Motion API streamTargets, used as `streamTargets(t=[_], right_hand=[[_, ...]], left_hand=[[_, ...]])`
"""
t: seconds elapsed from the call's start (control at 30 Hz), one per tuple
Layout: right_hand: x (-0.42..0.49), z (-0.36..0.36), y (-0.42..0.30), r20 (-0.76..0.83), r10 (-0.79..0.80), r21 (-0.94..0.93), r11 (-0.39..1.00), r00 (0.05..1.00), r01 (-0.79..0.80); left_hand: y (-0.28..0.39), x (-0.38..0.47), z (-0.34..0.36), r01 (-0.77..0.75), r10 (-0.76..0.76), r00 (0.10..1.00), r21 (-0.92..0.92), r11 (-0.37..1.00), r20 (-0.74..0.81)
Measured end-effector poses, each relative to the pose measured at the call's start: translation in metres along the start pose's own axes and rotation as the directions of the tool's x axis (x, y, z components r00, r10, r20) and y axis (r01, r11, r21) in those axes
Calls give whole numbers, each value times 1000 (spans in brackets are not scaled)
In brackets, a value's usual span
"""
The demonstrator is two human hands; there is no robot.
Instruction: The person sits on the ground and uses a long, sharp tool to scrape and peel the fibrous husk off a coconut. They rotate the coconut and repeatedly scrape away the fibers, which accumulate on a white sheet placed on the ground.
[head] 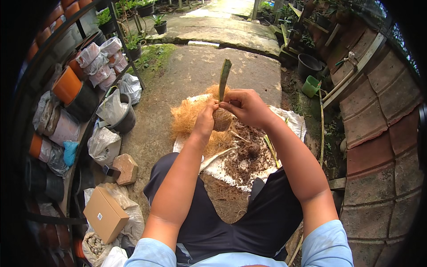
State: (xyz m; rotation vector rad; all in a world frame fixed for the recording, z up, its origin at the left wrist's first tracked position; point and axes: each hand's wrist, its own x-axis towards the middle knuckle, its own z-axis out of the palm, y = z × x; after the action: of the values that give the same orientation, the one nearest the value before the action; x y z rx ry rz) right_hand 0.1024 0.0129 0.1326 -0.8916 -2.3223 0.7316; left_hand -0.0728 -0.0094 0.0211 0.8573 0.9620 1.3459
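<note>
A thick, upright green leaf [225, 76], like a snake plant's, rises from a round brown ball [222, 120] with fibre strands around it. My left hand [206, 116] holds the ball from the left side, its thumb near the leaf's foot. From the right, my right hand [245, 106] pinches at the base of the leaf with thumb and forefinger. Both sets of fingertips meet there; any thin strand between them is too small to tell. Loose coconut fibre [186, 116] lies in a heap behind and left of the ball.
A white woven sack [218, 170] lies under dark soil [248, 150] and cut leaf pieces [272, 151]. At left stand a shelf of wrapped pots [96, 61], a black bucket [128, 115], a paving block [125, 169] and a cardboard box [106, 213]. Roof tiles [370, 170] lean at right.
</note>
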Motion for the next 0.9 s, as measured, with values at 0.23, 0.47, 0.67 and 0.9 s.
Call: streamTargets(t=[0.23, 0.47, 0.67, 0.9], right_hand=[[10, 13, 35, -300, 41, -114, 990, 953, -79], [20, 17, 28, -217, 361, 67, 932, 907, -355], [25, 21, 49, -188, 388, 233, 910, 902, -343], [18, 32, 69, -169, 432, 291, 881, 886, -374]], left_hand=[[-4, -1, 6, 18, -17, 999, 29, 999, -27], [21, -24, 19, -99, 96, 977, 4, 995, 191], [30, -24, 13, -100, 133, 954, -133, 986, 270], [40, -32, 26, 53, 9, 985, -350, 935, 174]])
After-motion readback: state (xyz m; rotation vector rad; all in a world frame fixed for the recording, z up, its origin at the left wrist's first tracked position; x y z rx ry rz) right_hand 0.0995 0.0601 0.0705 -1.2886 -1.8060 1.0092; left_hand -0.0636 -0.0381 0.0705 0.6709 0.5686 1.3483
